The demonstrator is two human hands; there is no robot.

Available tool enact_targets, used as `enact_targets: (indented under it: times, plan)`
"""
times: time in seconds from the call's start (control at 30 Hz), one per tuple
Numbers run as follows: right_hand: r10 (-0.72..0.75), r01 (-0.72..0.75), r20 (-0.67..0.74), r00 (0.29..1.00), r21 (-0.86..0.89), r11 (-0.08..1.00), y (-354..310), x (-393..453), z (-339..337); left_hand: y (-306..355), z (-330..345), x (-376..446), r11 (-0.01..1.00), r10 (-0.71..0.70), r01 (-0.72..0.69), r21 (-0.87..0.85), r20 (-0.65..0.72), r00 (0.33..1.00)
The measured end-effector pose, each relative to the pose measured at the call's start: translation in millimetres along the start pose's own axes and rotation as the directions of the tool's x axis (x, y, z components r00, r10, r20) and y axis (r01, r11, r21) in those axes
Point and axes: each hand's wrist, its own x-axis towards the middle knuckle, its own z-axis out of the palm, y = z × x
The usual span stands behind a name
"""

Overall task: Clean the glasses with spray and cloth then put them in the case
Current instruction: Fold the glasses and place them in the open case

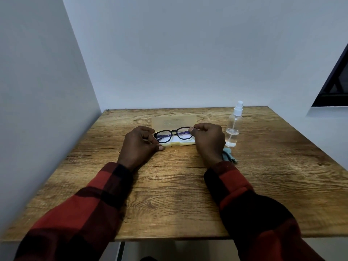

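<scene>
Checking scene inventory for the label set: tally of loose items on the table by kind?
Glasses: 1
Case, open: 1
Spray bottle: 1
Cloth: 1
Total: 4

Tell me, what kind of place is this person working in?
Probably a plain room at home or in an office, set up as a small work corner. A wooden table is pushed into the corner of bare white walls, with a dark window at the right.
</scene>
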Motion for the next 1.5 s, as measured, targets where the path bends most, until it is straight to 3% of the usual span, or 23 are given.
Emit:
enact_targets:
  times: [0.33,0.57,1.5]
  plan:
    - [-0.016,0.017,0.043,0.999,-0.01,1.0,5,0,-3,1,-1,-3,1.0,-0.002,0.002,-0.025,-0.02,1.0]
    - [-0.182,0.188,0.064,0.981,-0.118,0.975,7,-5,2,2,-2,-6,0.999,0.011,-0.012,-0.039,-0.028,1.0]
    - [-0.256,0.277,0.118,0.959,-0.219,0.936,16,-1,12,7,-5,-7,0.999,-0.034,0.032,-0.044,-0.054,0.998]
